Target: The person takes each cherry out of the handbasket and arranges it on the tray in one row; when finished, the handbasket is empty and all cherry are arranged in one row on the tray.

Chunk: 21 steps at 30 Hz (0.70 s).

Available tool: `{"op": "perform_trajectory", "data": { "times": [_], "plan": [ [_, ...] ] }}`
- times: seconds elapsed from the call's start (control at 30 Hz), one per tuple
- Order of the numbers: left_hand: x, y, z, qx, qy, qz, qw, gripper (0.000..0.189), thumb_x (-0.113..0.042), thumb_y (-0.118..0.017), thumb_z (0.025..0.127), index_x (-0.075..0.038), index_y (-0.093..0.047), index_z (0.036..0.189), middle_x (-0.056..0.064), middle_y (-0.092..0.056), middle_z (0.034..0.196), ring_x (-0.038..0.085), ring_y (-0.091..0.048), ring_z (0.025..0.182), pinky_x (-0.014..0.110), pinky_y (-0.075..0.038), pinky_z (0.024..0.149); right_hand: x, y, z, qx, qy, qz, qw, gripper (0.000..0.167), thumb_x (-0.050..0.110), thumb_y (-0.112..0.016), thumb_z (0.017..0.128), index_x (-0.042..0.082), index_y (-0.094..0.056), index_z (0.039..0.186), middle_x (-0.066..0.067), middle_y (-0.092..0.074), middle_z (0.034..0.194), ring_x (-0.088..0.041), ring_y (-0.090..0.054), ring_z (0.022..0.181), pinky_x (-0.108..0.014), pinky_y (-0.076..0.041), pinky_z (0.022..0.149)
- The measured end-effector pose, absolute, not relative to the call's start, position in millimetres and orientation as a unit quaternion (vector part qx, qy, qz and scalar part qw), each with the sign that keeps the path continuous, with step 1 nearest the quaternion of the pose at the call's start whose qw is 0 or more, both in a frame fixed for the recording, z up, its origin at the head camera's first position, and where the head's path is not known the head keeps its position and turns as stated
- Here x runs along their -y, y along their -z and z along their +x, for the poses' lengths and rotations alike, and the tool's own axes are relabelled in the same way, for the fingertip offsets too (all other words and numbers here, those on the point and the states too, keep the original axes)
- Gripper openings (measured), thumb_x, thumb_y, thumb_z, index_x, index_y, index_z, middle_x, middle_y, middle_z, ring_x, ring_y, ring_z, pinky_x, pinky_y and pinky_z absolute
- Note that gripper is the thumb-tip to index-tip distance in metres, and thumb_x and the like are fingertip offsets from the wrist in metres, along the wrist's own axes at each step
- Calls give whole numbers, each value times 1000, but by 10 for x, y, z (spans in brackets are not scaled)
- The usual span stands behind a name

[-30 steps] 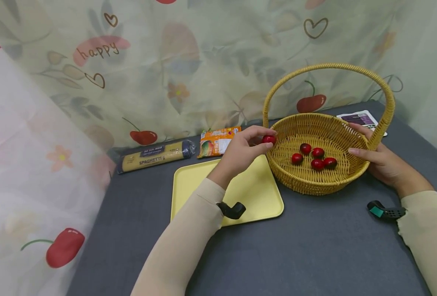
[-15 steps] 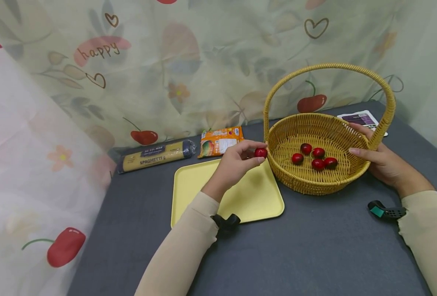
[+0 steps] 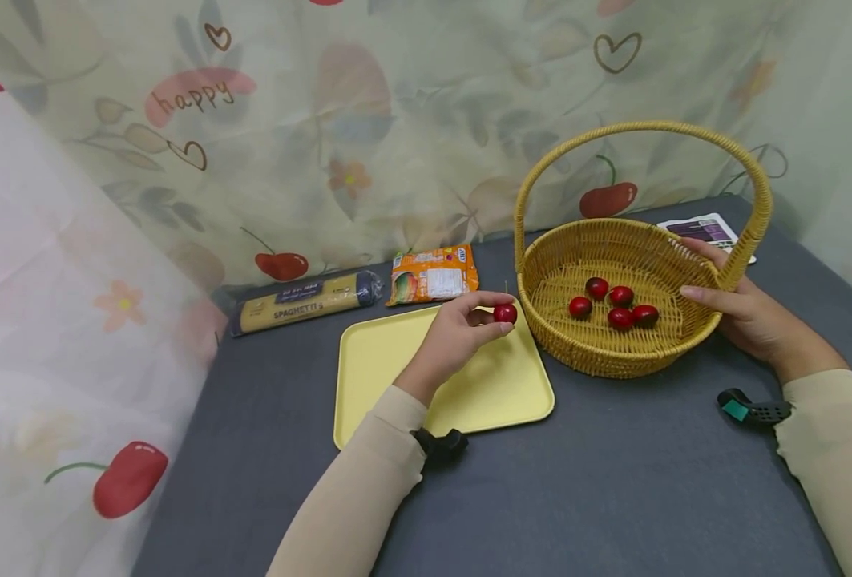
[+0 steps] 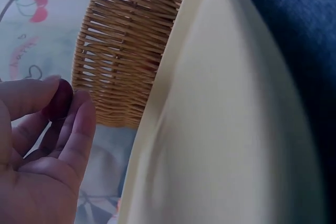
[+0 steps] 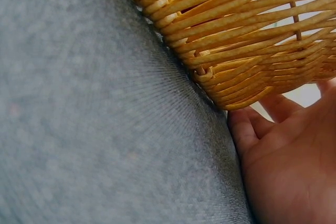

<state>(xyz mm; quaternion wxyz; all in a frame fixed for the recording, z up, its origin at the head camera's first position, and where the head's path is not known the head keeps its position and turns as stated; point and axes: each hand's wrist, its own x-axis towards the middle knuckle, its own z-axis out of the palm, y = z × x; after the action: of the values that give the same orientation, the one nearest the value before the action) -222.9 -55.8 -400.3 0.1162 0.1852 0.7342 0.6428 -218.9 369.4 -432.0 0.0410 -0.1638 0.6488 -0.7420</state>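
My left hand (image 3: pixel 449 340) pinches a dark red cherry (image 3: pixel 505 313) between thumb and fingertips, above the right back corner of a yellow tray (image 3: pixel 378 369). In the left wrist view the cherry (image 4: pixel 59 100) shows between the thumb and the fingers. A wicker basket (image 3: pixel 606 365) with a tall arched handle stands to the right of the tray. Several more cherries (image 3: pixel 620 296) lie on its floor. On the basket's right side, my right hand (image 3: pixel 753 320) grips the rim, thumb over the inside. The right wrist view shows its fingers against the outer wicker wall (image 5: pixel 247 40).
Behind the tray lie a spaghetti pack (image 3: pixel 306 303) and an orange snack packet (image 3: pixel 433 275). A white and purple card-like item (image 3: pixel 707 231) lies behind the basket. A patterned cloth (image 3: pixel 426 144) hangs along the back of the grey table (image 3: pixel 613 481).
My left hand has moved the cherry from over the basket's left rim leftward and toward me, over the tray. My right hand and the basket stay put.
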Motion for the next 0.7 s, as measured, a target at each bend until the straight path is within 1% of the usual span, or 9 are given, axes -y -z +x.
{"op": "perform_trajectory", "data": {
  "times": [0.07, 0.27, 0.5, 0.7],
  "plan": [
    [542, 4031, -2230, -734, -645, 178, 117, 38, -1, -83, 97, -6, -76, 134, 5, -73, 124, 19, -71, 99, 34, -60, 88, -3690, 4319, -2190, -649, 741, -165, 41, 73, -6, -51, 108, 18, -22, 171, -14, -42, 155, -17, -57, 132, -26, -55, 96],
    [484, 4085, -2220, -740, -637, 178, 118, 33, 2, -83, 96, -1, -77, 128, 6, -75, 118, 17, -71, 93, 28, -58, 80, -3685, 4312, -2181, -651, 741, -161, 39, 73, -5, -52, 108, 18, -22, 171, -14, -42, 154, -17, -57, 132, -25, -54, 97],
    [445, 4183, -2192, -771, -603, 160, 126, 29, -3, -86, 95, -6, -78, 123, 1, -76, 108, 16, -72, 90, 27, -54, 71, -3689, 4315, -2183, -654, 738, -162, 39, 72, -4, -52, 108, 18, -22, 171, -14, -43, 154, -17, -57, 132, -25, -54, 97],
    [417, 4251, -2177, -800, -563, 168, 122, 26, -7, -89, 93, -8, -80, 118, -3, -77, 103, 14, -72, 90, 25, -54, 74, -3698, 4331, -2199, -644, 745, -170, 40, 72, -6, -50, 109, 17, -21, 171, -13, -45, 155, -17, -58, 132, -26, -55, 97]
  ]
}}
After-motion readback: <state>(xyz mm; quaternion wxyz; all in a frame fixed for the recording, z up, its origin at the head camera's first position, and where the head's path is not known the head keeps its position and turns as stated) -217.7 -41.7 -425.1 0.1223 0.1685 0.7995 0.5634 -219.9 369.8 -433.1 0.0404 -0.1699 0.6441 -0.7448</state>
